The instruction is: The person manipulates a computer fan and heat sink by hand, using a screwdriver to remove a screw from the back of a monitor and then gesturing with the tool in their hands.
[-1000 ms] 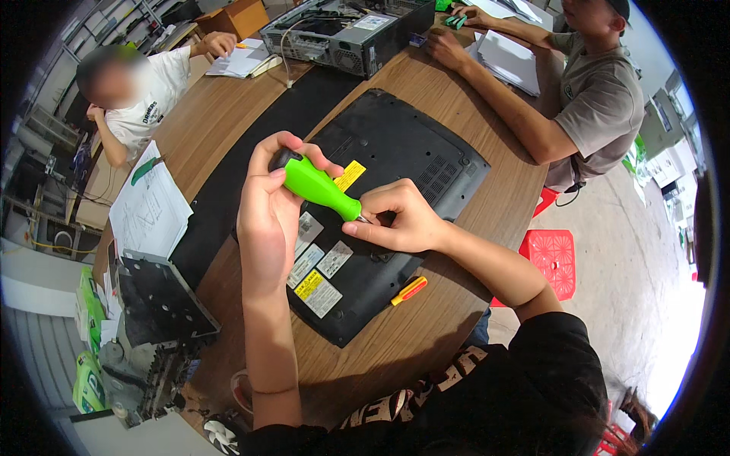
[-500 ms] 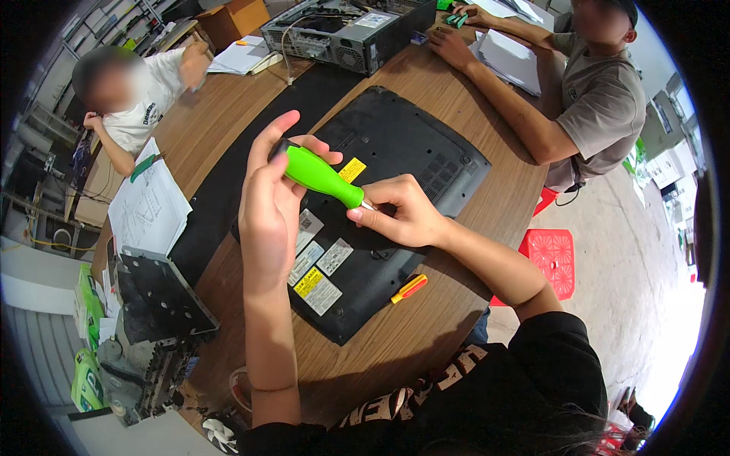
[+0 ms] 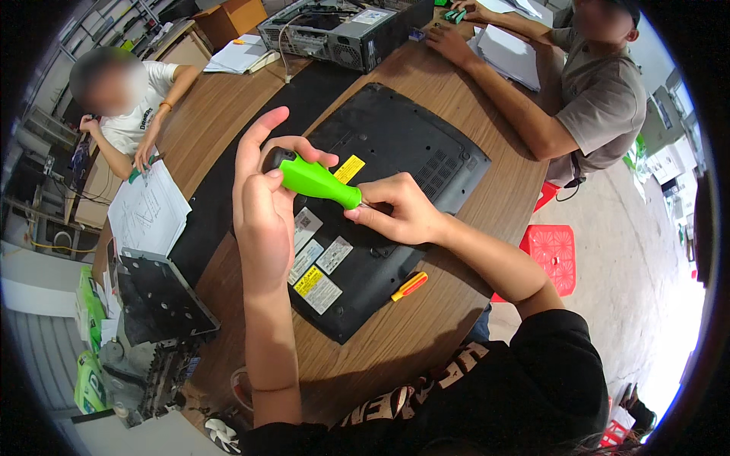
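A laptop point(image 3: 411, 129) lies bottom side up on the wooden table, with labels and vent slots showing. Over it I hold a green-handled screwdriver point(image 3: 315, 179), tilted with its black cap up and to the left. My left hand point(image 3: 262, 205) has thumb and fingers about the capped end of the handle, index finger raised. My right hand point(image 3: 403, 211) pinches the metal shaft just below the handle. The tip is hidden behind my right fingers, so I cannot tell whether it touches the laptop. A small red-and-yellow screwdriver point(image 3: 411, 286) lies beside the laptop's near edge.
An opened desktop computer case point(image 3: 342, 34) stands at the far edge. Papers point(image 3: 150, 209) and a black metal panel point(image 3: 160, 296) are at the left. One person sits far left, another at the right with forearms on the table. A red stool point(image 3: 549, 258) stands at right.
The screwdriver's handle has turned slightly in my left hand, whose fingers have shifted a little left. My right hand stays nearly still. The person at far left has lowered a hand onto the papers.
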Demonstrator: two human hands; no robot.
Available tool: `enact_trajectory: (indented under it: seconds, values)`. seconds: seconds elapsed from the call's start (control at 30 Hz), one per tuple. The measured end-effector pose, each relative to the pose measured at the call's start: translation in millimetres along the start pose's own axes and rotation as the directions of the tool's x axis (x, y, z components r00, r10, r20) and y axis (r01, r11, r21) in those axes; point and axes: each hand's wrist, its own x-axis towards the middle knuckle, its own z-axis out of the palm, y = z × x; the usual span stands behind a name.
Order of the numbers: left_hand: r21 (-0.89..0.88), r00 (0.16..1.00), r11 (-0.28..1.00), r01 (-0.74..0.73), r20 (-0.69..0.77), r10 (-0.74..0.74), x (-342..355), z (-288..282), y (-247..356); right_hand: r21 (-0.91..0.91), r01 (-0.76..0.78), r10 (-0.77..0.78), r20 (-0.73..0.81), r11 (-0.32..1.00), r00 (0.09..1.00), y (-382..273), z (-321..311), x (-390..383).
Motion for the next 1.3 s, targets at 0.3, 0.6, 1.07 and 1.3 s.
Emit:
enact_trajectory:
  seconds: [0.3, 0.6, 1.07, 1.3]
  values:
    - [-0.102, 1.0, 0.995, 0.017, -0.007, -0.018, 2.0, -4.1, -1.0, -0.061, -0.01, 0.009, -0.033, 0.998, 0.999, -0.1, -4.1, 1.2]
    - [0.055, 0.992, 0.995, -0.089, -0.081, 0.093, 7.7, -2.3, -5.7, -0.118, -0.036, 0.027, -0.076, 0.992, 0.997, 3.1, -14.1, 1.1]
    - [0.124, 0.992, 0.984, -0.129, 0.019, 0.128, 6.7, -2.9, -5.3, -0.362, 0.092, -0.15, -0.138, 0.928, 0.979, 6.8, -17.7, 1.8]
    - [0.185, 0.989, 0.974, -0.133, 0.096, 0.116, 6.7, -10.2, -6.6, -0.323, 0.0, -0.071, -0.208, 0.946, 0.976, 3.3, -20.9, 4.2]
